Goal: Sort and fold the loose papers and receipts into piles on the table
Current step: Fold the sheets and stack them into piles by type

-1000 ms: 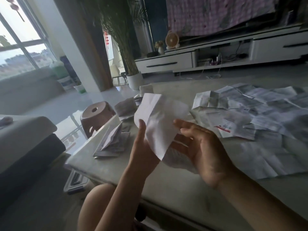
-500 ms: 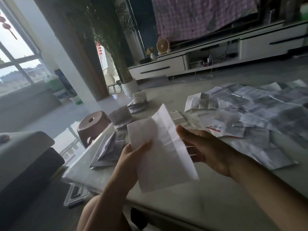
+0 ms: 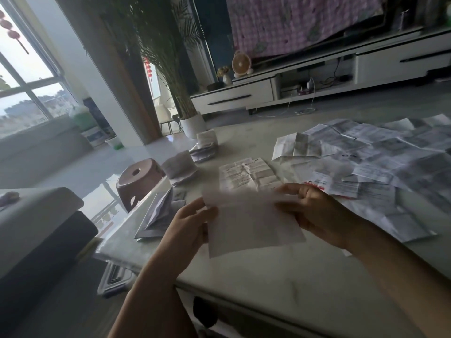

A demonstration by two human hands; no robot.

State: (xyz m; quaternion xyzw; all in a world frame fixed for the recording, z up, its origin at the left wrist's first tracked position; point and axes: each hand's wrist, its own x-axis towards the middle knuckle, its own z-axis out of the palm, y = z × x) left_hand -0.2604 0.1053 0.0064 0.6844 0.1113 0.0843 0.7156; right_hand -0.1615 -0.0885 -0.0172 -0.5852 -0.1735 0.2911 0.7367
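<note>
Both forearms (image 3: 156, 289) look bare, seemingly sleeveless; no rings visible.

Home living room: low white TV cabinet (image 3: 317, 81) with drawers along the far wall, checked cloth (image 3: 305, 20) draped above it, small fan (image 3: 241, 63) on top, tall potted plant (image 3: 180, 69), big window (image 3: 26, 81), sofa edge (image 3: 36, 215), pink plastic stool (image 3: 139, 179), pale desk (image 3: 268, 276) strewn with receipts (image 3: 378, 152).

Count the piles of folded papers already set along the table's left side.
3. One at the near left edge, one further back beside the stool, one farthest back. Blur may hide another.
</note>
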